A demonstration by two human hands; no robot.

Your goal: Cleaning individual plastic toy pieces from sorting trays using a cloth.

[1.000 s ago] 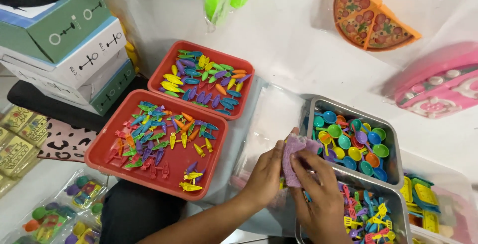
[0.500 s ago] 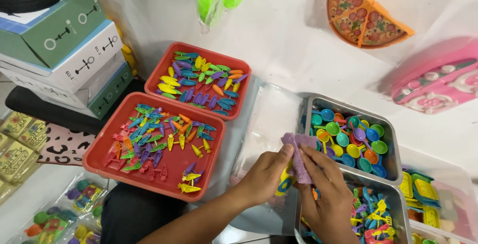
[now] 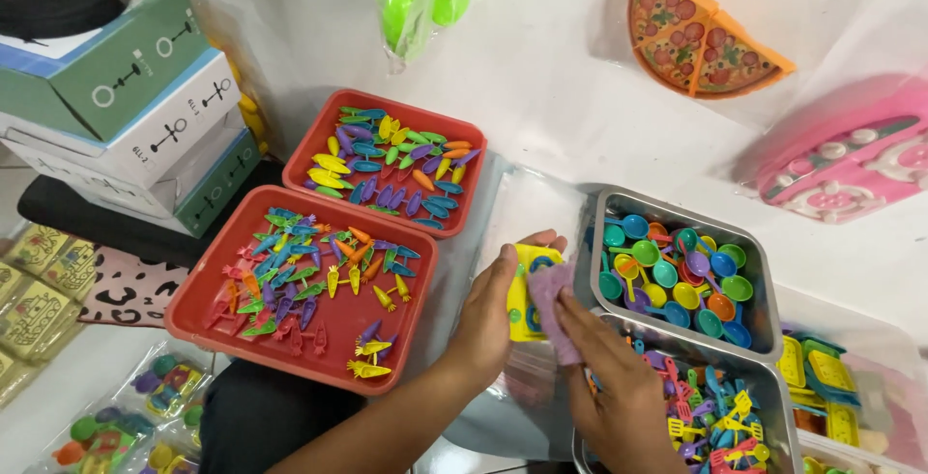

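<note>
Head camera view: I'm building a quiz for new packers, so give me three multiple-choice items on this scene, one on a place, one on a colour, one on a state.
1. Where does the metal tray of small spoons sit?
A. Right of the hands
B. Left of the red trays
C. On the stacked boxes

2. What colour is the flat toy piece in the left hand?
A. Red
B. Yellow
C. Black

3. What is the right hand doing with the purple cloth?
A. Leaving it in a tray
B. Hanging it on the wall
C. Pressing it against the toy piece

Answers: 1 A, the tray lies right of both hands, above a second metal tray. 2 B, its face is yellow with blue spots. 3 C, the fingers hold the cloth flat on the piece.
</note>
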